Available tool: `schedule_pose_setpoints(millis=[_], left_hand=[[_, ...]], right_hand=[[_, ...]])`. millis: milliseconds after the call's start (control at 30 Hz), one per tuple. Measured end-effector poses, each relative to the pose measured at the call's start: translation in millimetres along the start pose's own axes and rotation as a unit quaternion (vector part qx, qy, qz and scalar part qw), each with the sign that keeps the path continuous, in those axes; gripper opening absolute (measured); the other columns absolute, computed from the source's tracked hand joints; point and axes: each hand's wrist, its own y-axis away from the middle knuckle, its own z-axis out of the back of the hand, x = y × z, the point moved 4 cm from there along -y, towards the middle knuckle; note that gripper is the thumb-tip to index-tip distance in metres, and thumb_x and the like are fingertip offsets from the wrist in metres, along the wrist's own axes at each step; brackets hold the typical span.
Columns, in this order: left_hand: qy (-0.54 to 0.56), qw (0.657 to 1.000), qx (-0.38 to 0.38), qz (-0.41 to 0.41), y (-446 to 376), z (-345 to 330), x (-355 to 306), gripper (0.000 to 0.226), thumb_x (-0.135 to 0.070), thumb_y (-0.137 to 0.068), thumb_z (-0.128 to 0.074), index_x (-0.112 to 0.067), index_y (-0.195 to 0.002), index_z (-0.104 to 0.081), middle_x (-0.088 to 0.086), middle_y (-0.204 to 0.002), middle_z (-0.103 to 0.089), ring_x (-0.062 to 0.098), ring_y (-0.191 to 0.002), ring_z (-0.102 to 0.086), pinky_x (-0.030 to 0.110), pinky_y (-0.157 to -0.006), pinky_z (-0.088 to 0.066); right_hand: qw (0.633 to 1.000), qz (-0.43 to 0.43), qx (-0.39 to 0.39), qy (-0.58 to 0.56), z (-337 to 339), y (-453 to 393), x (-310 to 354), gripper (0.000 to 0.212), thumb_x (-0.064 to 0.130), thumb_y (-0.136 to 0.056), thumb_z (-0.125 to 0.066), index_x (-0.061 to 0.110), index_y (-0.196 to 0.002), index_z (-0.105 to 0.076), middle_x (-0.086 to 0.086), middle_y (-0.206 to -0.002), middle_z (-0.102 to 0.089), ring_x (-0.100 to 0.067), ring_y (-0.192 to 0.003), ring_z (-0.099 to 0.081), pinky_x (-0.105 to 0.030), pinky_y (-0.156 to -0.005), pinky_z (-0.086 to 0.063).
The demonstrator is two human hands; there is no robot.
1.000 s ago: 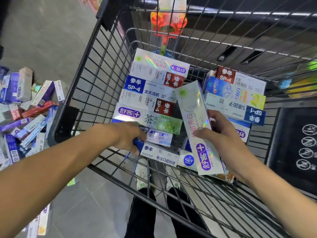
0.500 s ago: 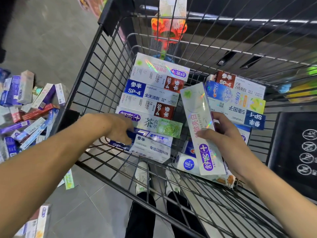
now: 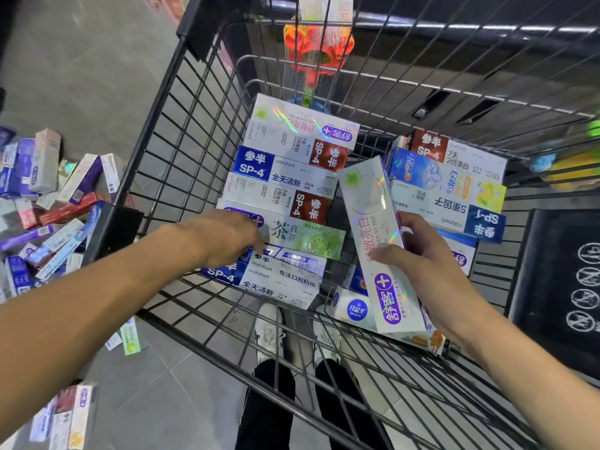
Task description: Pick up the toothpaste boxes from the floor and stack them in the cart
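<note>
A black wire cart holds two rows of stacked toothpaste boxes. My left hand reaches through the cart's near side and rests on the blue and white SP-4 box at the front of the left row. My right hand grips a long white holographic box with a purple logo, held lengthwise and tilted between the two rows. The right row lies behind that box. A pile of loose toothpaste boxes lies on the floor left of the cart.
More boxes lie on the grey tile floor at the lower left, and a green one lies under the cart's corner. My shoes show through the cart bottom. An orange toy hangs beyond the cart. A black folded seat panel stands at the right.
My left hand has slid the blue and white box forward against the left row. My right hand has lifted the long white box slightly and kept it tilted between the rows.
</note>
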Motion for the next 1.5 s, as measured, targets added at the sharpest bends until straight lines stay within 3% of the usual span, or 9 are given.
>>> schedule_pose_setpoints(millis=[133,500,633,733,900,1033,1133,1233,1500], left_hand=[[-0.013,0.999,0.038,-0.022,3,-6,-2,0.048,-0.061,-0.099,-0.044,-0.038,-0.140,-0.053,-0.005,-0.138,-0.046,0.018,-0.135,-0.040,0.034,-0.107,-0.040],[0.037,0.997,0.030,0.061,5,3,15,0.039,-0.026,-0.099,-0.061,-0.040,-0.135,-0.058,-0.004,-0.136,-0.057,0.020,-0.124,-0.054,0.032,-0.101,-0.047],[0.022,0.996,0.062,0.065,19,-3,13,0.052,-0.024,-0.097,-0.061,-0.049,-0.141,-0.048,-0.003,-0.142,-0.053,0.023,-0.126,-0.054,0.040,-0.103,-0.048],[0.038,0.994,0.089,0.060,26,-2,10,0.058,-0.031,-0.095,-0.064,-0.045,-0.147,-0.042,-0.005,-0.144,-0.051,0.021,-0.130,-0.050,0.042,-0.106,-0.047],[0.084,0.979,-0.167,0.083,71,18,14,0.048,-0.033,-0.098,-0.055,-0.026,-0.145,-0.048,0.003,-0.132,-0.060,0.025,-0.117,-0.060,0.040,-0.095,-0.053],[0.069,0.877,-0.472,0.062,129,20,10,0.037,-0.019,-0.097,-0.059,-0.002,-0.130,-0.062,0.015,-0.129,-0.063,0.033,-0.120,-0.059,0.047,-0.102,-0.049],[0.105,0.853,-0.501,0.107,144,0,20,0.056,-0.035,-0.097,-0.057,-0.003,-0.142,-0.053,0.014,-0.149,-0.050,0.031,-0.143,-0.041,0.048,-0.119,-0.031],[0.214,0.836,-0.493,0.109,148,-14,24,0.063,-0.041,-0.100,-0.048,-0.011,-0.154,-0.038,0.003,-0.162,-0.032,0.017,-0.151,-0.028,0.025,-0.123,-0.017],[0.251,0.823,-0.492,0.133,149,-11,21,0.065,-0.034,-0.097,-0.051,-0.017,-0.157,-0.033,-0.003,-0.164,-0.030,0.012,-0.149,-0.032,0.030,-0.120,-0.029]], right_hand=[[1.000,-0.004,0.006,0.011,1,-3,-4,0.036,0.003,-0.088,-0.069,0.031,-0.110,-0.061,-0.001,-0.094,-0.076,-0.032,-0.085,-0.072,-0.043,-0.075,-0.060],[0.988,0.043,0.089,0.116,-24,-29,-12,0.051,0.007,-0.093,-0.069,0.046,-0.122,-0.056,0.031,-0.092,-0.069,0.004,-0.084,-0.068,-0.014,-0.072,-0.052],[0.979,0.043,0.090,0.177,-42,-44,-19,0.051,0.014,-0.094,-0.070,0.038,-0.134,-0.051,0.012,-0.104,-0.069,-0.015,-0.096,-0.068,-0.039,-0.086,-0.055],[0.964,0.052,0.102,0.239,-60,-56,-23,0.047,0.016,-0.095,-0.068,0.035,-0.134,-0.049,0.010,-0.104,-0.067,-0.020,-0.094,-0.066,-0.037,-0.085,-0.052],[0.950,0.056,0.134,0.276,-84,-68,-31,0.041,0.022,-0.098,-0.065,0.036,-0.131,-0.047,0.013,-0.104,-0.066,-0.020,-0.089,-0.066,-0.028,-0.075,-0.051],[0.930,0.096,0.152,0.321,-103,-72,-29,0.045,0.022,-0.100,-0.062,0.029,-0.141,-0.047,0.003,-0.121,-0.051,-0.012,-0.105,-0.054,-0.024,-0.090,-0.039],[0.903,0.113,0.183,0.371,-121,-75,-32,0.047,0.019,-0.102,-0.057,0.022,-0.147,-0.045,0.000,-0.119,-0.043,-0.014,-0.109,-0.046,-0.018,-0.089,-0.031],[0.874,0.141,0.178,0.430,-134,-78,-39,0.046,0.013,-0.104,-0.053,0.011,-0.149,-0.046,-0.011,-0.130,-0.046,-0.028,-0.125,-0.041,-0.027,-0.106,-0.031],[0.766,0.160,0.125,0.609,-151,-81,-39,0.045,0.034,-0.104,-0.044,0.020,-0.146,-0.046,-0.009,-0.139,-0.045,-0.036,-0.114,-0.043,-0.041,-0.093,-0.039]])
